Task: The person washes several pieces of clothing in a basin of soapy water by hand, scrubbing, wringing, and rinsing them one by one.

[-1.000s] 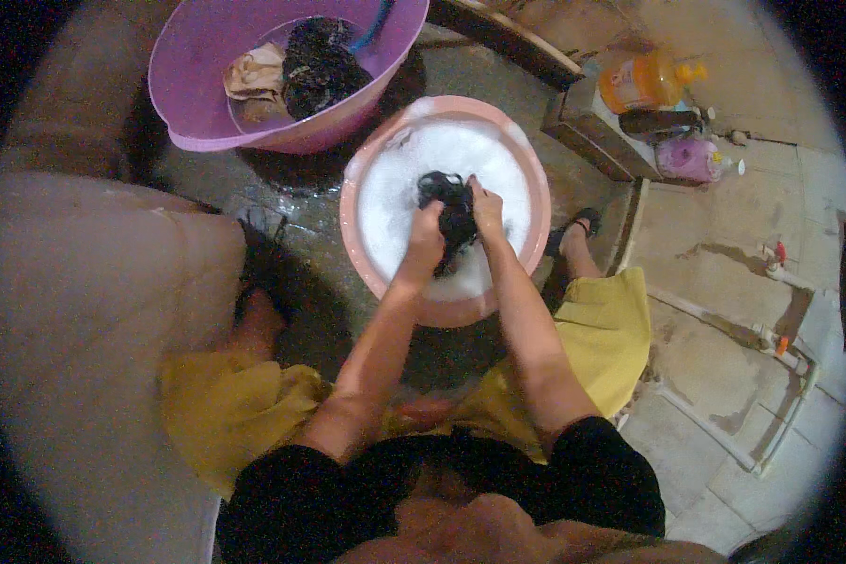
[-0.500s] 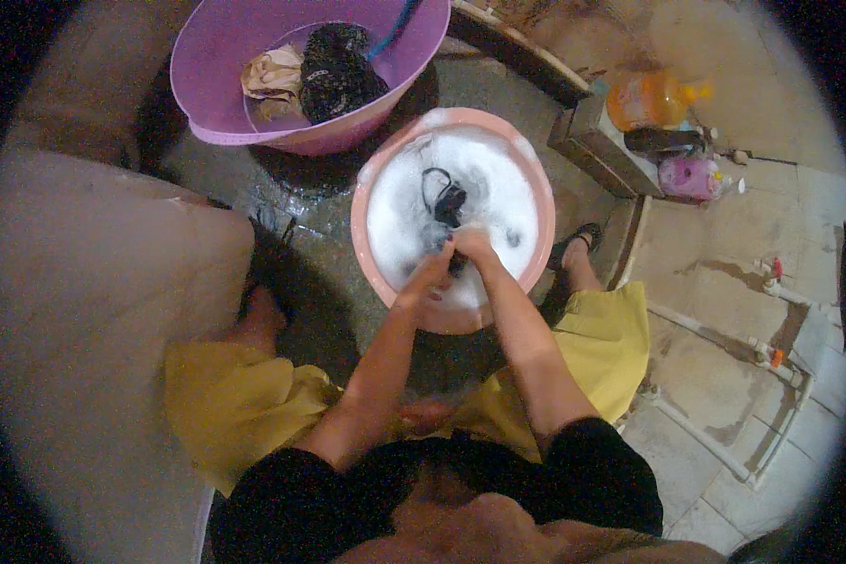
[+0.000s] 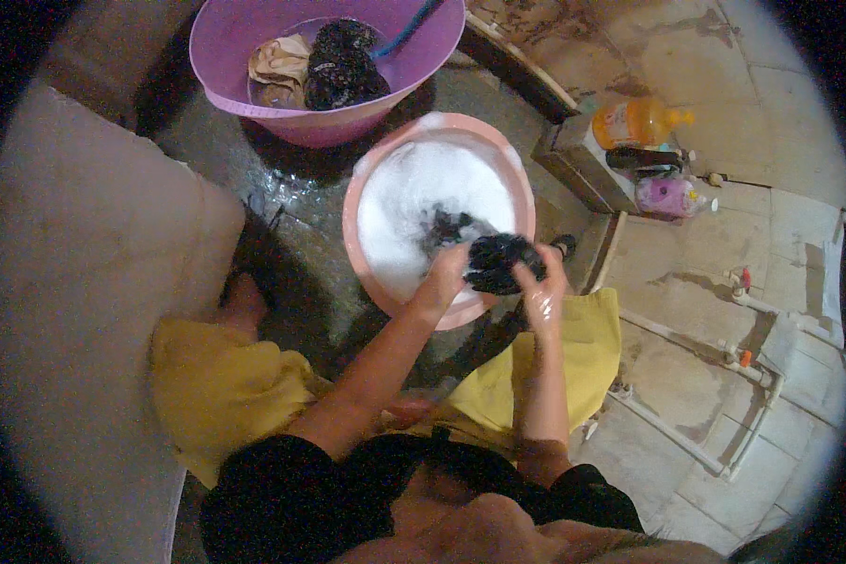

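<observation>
A bunched, wet black cloth (image 3: 498, 264) is held between my two hands above the near right rim of a pink basin (image 3: 355, 246). My left hand (image 3: 446, 275) grips its left side, fingers partly hidden by the cloth. My right hand (image 3: 542, 282) curls round its right side, thumb and fingers pressed onto it, with wet suds on the wrist. White foam (image 3: 414, 188) covers the water in the basin. A dark patch of cloth or water (image 3: 449, 226) shows through the foam just beyond my hands.
A purple tub (image 3: 226, 56) at the back left holds a beige cloth (image 3: 280, 61) and a black patterned cloth (image 3: 346, 70) in water. On a ledge (image 3: 573, 155) at right stand an orange bottle (image 3: 630, 124) and a pink one (image 3: 669, 198). White pipes (image 3: 677, 432) run along the right.
My hands have come up out of the foam and moved right, now holding the black cloth bunched between them. Earlier they were together in the middle of the basin.
</observation>
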A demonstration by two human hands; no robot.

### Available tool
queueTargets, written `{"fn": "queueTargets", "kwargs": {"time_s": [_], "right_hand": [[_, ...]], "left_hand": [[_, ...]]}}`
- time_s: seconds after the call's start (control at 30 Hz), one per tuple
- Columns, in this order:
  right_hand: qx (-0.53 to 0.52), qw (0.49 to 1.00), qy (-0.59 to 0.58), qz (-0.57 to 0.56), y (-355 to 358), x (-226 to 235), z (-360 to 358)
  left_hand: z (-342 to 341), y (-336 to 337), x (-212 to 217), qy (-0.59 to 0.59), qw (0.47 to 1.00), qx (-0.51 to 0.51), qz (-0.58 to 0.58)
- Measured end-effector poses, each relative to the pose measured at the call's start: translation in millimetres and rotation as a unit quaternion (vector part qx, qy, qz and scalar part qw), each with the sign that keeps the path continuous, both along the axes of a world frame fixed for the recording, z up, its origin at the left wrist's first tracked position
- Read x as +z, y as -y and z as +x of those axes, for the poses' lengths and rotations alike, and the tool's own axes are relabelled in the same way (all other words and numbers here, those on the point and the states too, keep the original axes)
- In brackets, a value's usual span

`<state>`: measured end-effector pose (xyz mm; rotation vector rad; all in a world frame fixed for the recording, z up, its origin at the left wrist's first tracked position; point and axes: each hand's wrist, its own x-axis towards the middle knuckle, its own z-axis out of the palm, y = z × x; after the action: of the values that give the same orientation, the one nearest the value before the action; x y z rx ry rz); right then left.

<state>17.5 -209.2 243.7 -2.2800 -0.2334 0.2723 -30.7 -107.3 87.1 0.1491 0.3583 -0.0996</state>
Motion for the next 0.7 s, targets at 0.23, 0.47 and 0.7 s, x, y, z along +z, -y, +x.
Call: {"fn": "queueTargets", "kwargs": {"time_s": [0.23,0.47,0.7], "right_hand": [[-0.018,0.66,-0.316,0.681,21,-79,46],[-0.046,0.72,-0.308,0.619,-9,-53,49],[0.003,0.939,-0.286,0.191,-3,-18,102]], "left_hand": [[27,8,88,-0.029,1.0,-0.013,-0.002],[32,-16,105,0.018,0.992,-0.122,-0.029],[43,-11,132,0.071,0.925,-0.093,0.362]]}}
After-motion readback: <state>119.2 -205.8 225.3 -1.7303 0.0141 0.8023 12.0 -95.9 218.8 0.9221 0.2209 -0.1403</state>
